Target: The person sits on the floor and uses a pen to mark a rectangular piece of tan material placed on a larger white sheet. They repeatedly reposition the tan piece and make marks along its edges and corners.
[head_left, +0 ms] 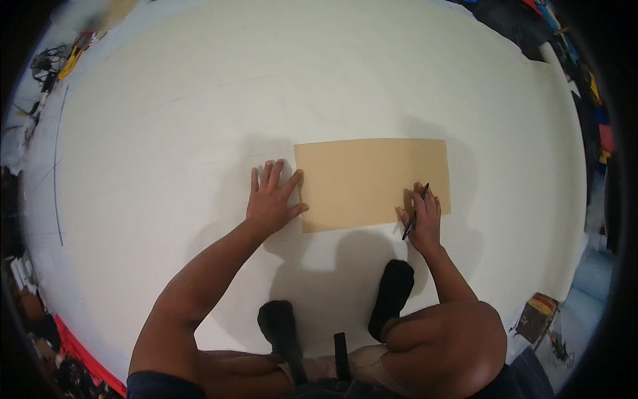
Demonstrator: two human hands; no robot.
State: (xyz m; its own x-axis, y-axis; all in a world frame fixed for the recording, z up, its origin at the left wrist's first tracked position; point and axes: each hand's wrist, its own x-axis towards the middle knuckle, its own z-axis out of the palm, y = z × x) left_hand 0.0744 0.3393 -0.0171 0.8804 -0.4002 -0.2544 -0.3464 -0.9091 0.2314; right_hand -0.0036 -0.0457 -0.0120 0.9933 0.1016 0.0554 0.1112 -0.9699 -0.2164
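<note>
A tan rectangular sheet (365,179), like cardboard or stiff paper, lies flat on a large off-white sheet (199,93). At its left edge rests my left hand (271,199), fingers spread, with the thumb and a fingertip touching the border. My right hand (424,216) is over the lower right part of the tan sheet. It holds a black pen (415,214) between its fingers, tilted, and some fingertips touch the tan surface.
My feet in dark socks (393,289) stand on the off-white sheet just below the tan one. Near the right rim sits a small brown box-like thing (537,318). Dark and coloured items (518,26) lie along the upper right; red cloth (83,356) is at lower left.
</note>
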